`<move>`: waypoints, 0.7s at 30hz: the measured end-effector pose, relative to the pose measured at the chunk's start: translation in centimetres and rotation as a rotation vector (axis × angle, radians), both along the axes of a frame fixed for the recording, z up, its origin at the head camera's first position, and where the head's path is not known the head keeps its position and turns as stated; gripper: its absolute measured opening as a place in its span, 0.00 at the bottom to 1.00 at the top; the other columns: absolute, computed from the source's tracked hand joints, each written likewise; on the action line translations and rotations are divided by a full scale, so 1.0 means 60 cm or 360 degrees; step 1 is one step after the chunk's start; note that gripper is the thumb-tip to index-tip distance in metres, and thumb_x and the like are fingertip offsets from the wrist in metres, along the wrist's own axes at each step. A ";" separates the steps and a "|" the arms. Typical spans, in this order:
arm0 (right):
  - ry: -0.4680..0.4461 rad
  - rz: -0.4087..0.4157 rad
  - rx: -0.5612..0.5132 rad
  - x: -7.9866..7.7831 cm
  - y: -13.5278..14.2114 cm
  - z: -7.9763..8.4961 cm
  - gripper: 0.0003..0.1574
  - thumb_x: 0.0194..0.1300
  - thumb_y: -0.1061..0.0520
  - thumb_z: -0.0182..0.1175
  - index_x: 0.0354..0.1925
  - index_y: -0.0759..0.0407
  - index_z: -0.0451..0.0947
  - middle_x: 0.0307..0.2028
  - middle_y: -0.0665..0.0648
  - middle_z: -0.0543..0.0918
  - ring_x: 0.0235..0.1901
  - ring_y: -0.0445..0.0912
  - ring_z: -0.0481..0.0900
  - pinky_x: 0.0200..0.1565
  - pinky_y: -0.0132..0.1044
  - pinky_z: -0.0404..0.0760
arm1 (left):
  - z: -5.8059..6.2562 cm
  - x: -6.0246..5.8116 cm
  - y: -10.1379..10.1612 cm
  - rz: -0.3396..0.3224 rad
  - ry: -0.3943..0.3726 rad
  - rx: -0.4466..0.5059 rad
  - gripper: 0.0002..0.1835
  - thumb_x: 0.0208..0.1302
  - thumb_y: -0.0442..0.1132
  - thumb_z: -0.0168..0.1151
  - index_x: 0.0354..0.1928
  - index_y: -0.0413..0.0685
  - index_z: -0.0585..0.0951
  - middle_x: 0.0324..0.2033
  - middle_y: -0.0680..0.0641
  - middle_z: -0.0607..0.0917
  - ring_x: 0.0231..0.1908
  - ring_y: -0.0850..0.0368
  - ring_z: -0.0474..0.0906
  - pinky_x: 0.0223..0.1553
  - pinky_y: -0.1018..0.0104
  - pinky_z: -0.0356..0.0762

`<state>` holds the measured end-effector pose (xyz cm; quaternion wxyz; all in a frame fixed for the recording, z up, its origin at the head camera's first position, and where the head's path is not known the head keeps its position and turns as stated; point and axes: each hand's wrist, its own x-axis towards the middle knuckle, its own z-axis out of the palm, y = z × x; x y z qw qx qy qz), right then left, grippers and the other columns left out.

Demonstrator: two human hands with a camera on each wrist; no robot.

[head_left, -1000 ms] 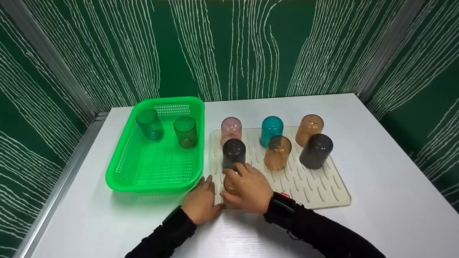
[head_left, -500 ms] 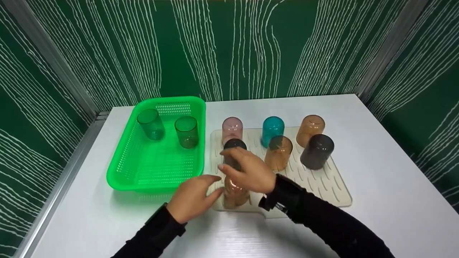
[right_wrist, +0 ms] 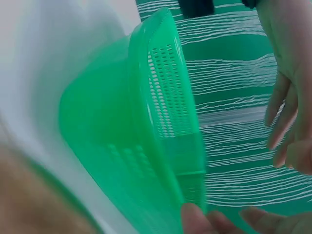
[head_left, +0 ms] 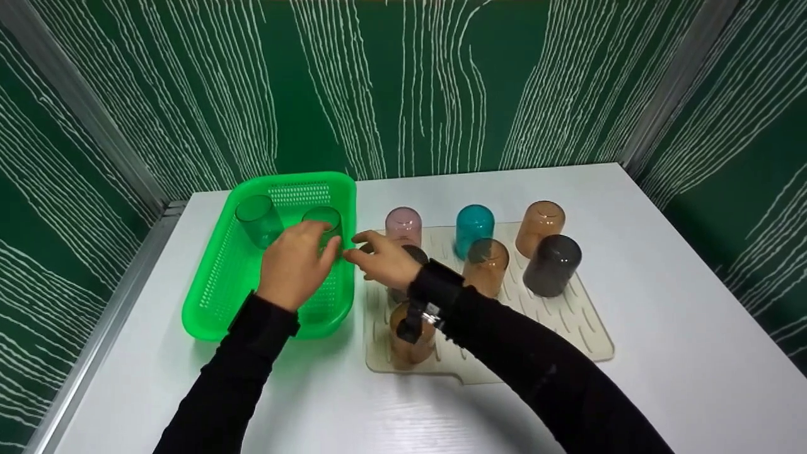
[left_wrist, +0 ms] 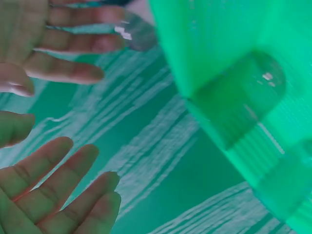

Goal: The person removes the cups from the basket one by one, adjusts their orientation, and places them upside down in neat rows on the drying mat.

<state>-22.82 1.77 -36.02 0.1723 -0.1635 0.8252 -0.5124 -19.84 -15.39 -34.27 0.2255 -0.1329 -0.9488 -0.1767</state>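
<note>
My left hand (head_left: 293, 265) is over the green basket (head_left: 202, 321), its fingers beside a clear green-looking cup (head_left: 323, 215) that stands mouth up inside. Another such cup (head_left: 257, 222) stands at the basket's back left. Just off the basket's right rim, my right hand (head_left: 386, 260) hovers with fingers spread apart and nothing in them. It partly covers a dark grey cup (head_left: 397, 295) on the ribbed mat (head_left: 570, 321). An amber cup (head_left: 413, 352) stands at the mat's near left corner. The left wrist view shows both hands apart, fingers extended.
Upside-down cups stand on the mat: a pink cup (head_left: 403, 226), a teal cup (head_left: 474, 228), two amber cups (head_left: 541, 227) and a dark grey cup (head_left: 552, 265). Green patterned panels (head_left: 435, 88) enclose the back and sides of the white table (head_left: 391, 416).
My right hand has let go of the near amber cup, which stays on the mat, and moved up and left toward the basket. My left hand has risen from beside the mat to over the basket.
</note>
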 end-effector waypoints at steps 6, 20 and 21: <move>-0.0086 -0.0136 0.0112 -0.009 -0.037 -0.015 0.39 0.73 0.48 0.51 0.72 0.67 0.56 0.63 0.68 0.74 0.59 0.56 0.77 0.59 0.46 0.76 | -0.009 -0.043 -0.005 0.0055 -0.0235 -0.0158 0.21 0.69 0.43 0.61 0.57 0.36 0.78 0.53 0.35 0.82 0.54 0.40 0.79 0.51 0.47 0.79; -0.0055 -0.0043 0.0324 -0.002 -0.066 -0.045 0.29 0.64 0.68 0.48 0.63 0.76 0.61 0.44 0.61 0.74 0.38 0.52 0.73 0.37 0.34 0.71 | -0.021 -0.103 -0.006 0.0122 -0.0714 -0.0372 0.15 0.67 0.36 0.57 0.51 0.34 0.78 0.50 0.32 0.82 0.52 0.38 0.79 0.46 0.44 0.82; -0.0049 -0.0049 0.0321 -0.003 -0.065 -0.046 0.25 0.63 0.68 0.48 0.59 0.75 0.64 0.39 0.59 0.73 0.34 0.50 0.71 0.33 0.33 0.69 | -0.024 -0.106 -0.006 0.0123 -0.0738 -0.0376 0.14 0.67 0.36 0.57 0.50 0.35 0.79 0.49 0.32 0.83 0.50 0.39 0.80 0.44 0.44 0.82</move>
